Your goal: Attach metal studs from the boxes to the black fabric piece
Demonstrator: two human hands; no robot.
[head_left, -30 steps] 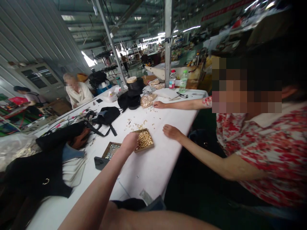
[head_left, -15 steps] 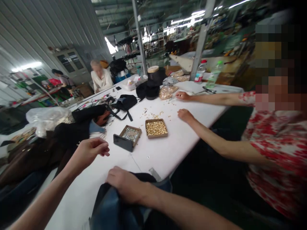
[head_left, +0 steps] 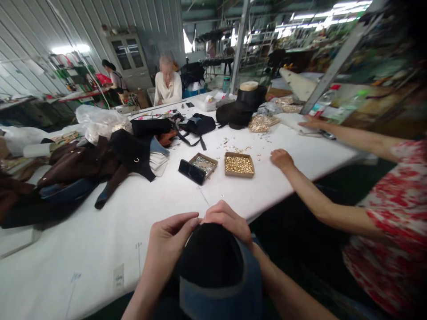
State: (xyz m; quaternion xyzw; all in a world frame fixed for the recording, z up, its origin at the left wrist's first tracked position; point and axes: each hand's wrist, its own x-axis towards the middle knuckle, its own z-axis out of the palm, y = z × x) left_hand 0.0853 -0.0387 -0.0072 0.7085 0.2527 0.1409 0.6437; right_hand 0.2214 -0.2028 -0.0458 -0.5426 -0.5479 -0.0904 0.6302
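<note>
A piece of black and blue fabric work [head_left: 213, 258], curved at the top, is held up at the near edge of the table. My right hand [head_left: 230, 220] grips its top edge, fingers bent over the far side. Against the same edge, my left hand [head_left: 170, 240] has thumb and forefinger pinched together, touching the right fingertips. Whatever lies in that pinch is too small to make out. Beyond my hands stand a shallow box of gold-coloured studs [head_left: 239, 165] and a box of silvery small parts [head_left: 204, 163], with a black phone [head_left: 192, 172] leaning on the latter.
A co-worker's hand [head_left: 283, 159] rests on the white table [head_left: 160, 195] at the right; the other reaches toward bottles [head_left: 325, 100]. Loose studs lie behind the boxes. Dark garments [head_left: 76, 164] are heaped at the left. Black rolls [head_left: 238, 109] stand farther back.
My left hand has come from beside the boxes to the fabric's top edge, meeting my right hand. The fabric is now raised and more upright. The co-worker's far arm has reached outward. The view has shifted left.
</note>
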